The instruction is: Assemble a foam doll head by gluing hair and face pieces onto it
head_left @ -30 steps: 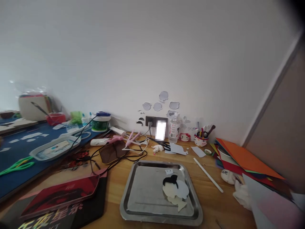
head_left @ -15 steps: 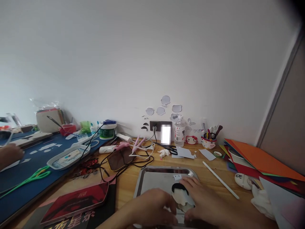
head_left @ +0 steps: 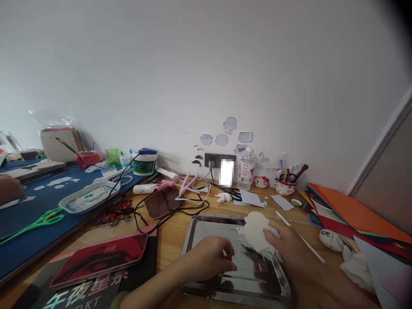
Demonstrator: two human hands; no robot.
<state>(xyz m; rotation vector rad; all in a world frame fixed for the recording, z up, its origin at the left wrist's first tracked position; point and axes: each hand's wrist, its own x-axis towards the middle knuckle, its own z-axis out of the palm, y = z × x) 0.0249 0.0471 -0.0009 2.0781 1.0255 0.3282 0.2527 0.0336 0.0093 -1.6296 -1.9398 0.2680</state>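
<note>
A cream paper cutout [head_left: 255, 231], shaped like a rounded head with bumps at its edge, is upright and faces me above the right side of the metal tray [head_left: 209, 229]. My right hand [head_left: 285, 240] grips it by its right edge. Over the middle of the tray is my left hand [head_left: 215, 257], fingers bent and apart, with nothing visible in them. A small white paper piece [head_left: 240, 230] with dark marks lies on the tray, just left of the cutout. The shiny tray bottom carries dark reflections.
Left of the tray lie tangled black cables [head_left: 180, 221], a phone [head_left: 161, 201] and a red box [head_left: 103, 259]. Behind stand a clear bottle [head_left: 246, 171] and a pen cup [head_left: 285, 185]. Coloured paper sheets [head_left: 350, 210] are at right. Another person's hand [head_left: 11, 189] shows far left.
My right hand has raised the cutout and turned its plain cream side towards me; its black part is now out of sight. My left hand has drawn apart from it.
</note>
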